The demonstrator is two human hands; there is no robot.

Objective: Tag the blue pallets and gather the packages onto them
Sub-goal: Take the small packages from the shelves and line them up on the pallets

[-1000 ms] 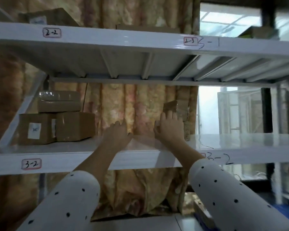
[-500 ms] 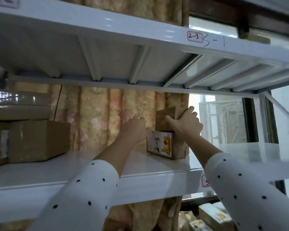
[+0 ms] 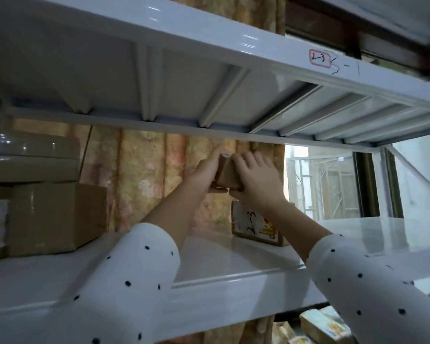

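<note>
A small plain brown package [image 3: 227, 173] is clasped between the left hand [image 3: 204, 170] and right hand [image 3: 257, 182], lifted above a labelled package [image 3: 255, 225] on the shelf [image 3: 221, 259].

My left hand [image 3: 204, 170] and right hand [image 3: 256, 180] cover most of the small brown package [image 3: 227, 173] I hold between them, so only a strip of its face shows. Below that package, my right forearm hides part of the labelled box [image 3: 252, 225] on the shelf [image 3: 224, 259]; its markings are too blurred to read. Left of the small brown package, the stacked cartons [image 3: 55, 217] are cut off by the frame's edge.
</note>
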